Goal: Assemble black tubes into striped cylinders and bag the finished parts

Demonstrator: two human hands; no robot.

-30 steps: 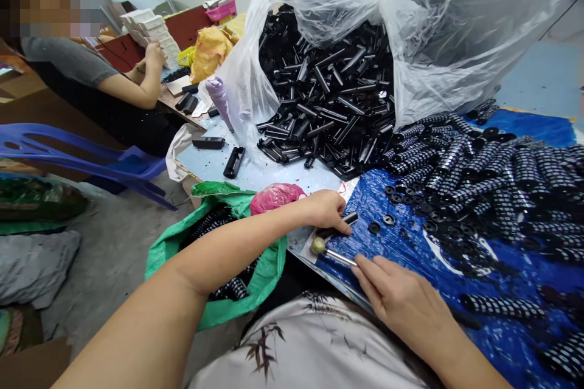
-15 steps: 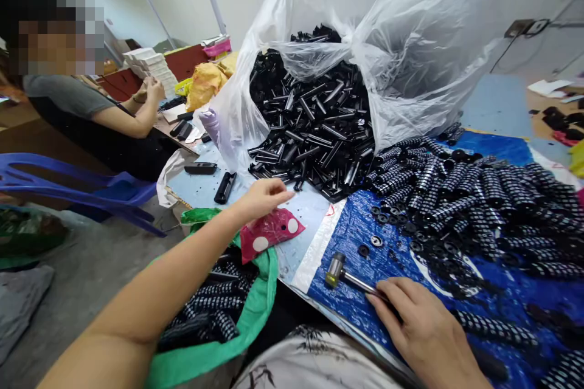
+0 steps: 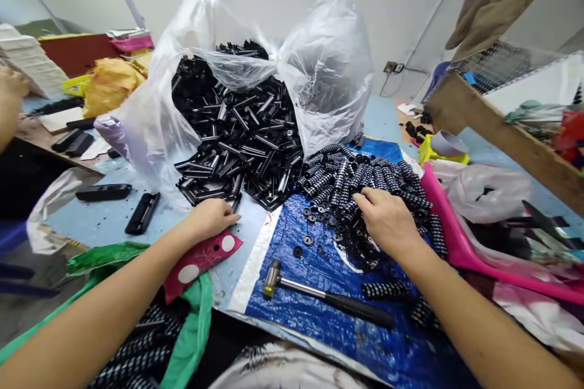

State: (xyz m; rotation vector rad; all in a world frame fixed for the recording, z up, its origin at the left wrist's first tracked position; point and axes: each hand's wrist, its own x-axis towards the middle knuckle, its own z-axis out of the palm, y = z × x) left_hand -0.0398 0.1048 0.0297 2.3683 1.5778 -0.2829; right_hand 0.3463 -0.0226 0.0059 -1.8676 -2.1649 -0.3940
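Observation:
My left hand point(image 3: 212, 219) is at the near edge of a heap of glossy black plastic pieces point(image 3: 246, 134) spilling from a clear bag. Its thumb and fingers are drawn together; whatever is between them is hidden. Just beneath it lies a pink pouch with white dots point(image 3: 205, 258). On the right, my right hand point(image 3: 387, 219) reaches over a pile of black-and-white patterned cylinders point(image 3: 340, 179), fingers loosely bent and apart, with no held item visible. Small black rings point(image 3: 319, 214) lie beside it. A small hammer point(image 3: 301, 287) rests untouched on the blue sheet point(image 3: 292, 237).
A green bag point(image 3: 201, 310) with more patterned cylinders is at the near left. Two black casings point(image 3: 142, 214) lie left of the heap. A pink basket point(image 3: 456, 237) stands right, and another person's hand point(image 3: 11, 91) shows at the far left.
My right hand has let go of the hammer, which now lies on the blue sheet, and has moved forward to the cylinders. The view has turned right; my left hand stays near the black pieces.

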